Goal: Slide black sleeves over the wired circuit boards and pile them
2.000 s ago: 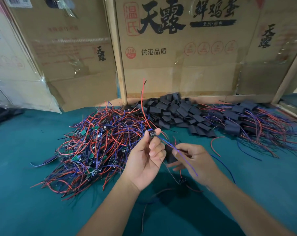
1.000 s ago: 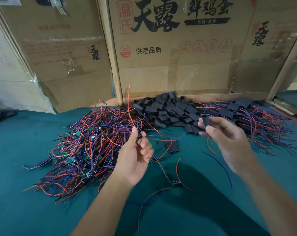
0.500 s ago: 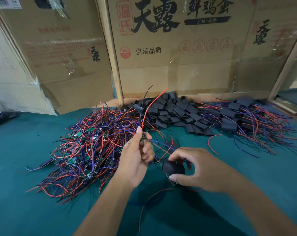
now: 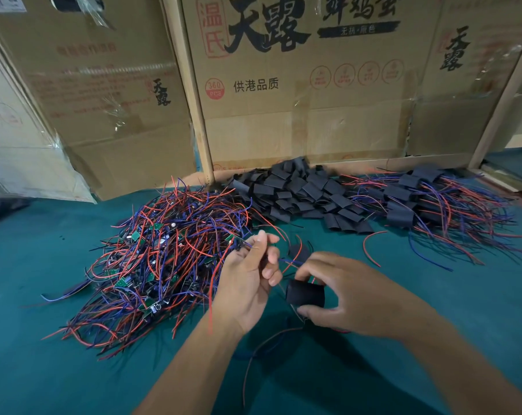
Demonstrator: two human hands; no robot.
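Right hand [image 4: 352,295] pinches black sleeve [image 4: 304,292] at frame centre; left hand [image 4: 247,283] just left of it pinches wires [image 4: 286,262] at fingertips; unsleeved boards pile [image 4: 152,259] centre-left, sleeved pile [image 4: 433,202] upper right

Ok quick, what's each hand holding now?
Left hand: pinching a wired circuit board.
Right hand: holding a black sleeve.

A single head-worn view is aimed forward and down, near the green table [image 4: 59,369], cardboard boxes [image 4: 298,115] at twelve o'clock.
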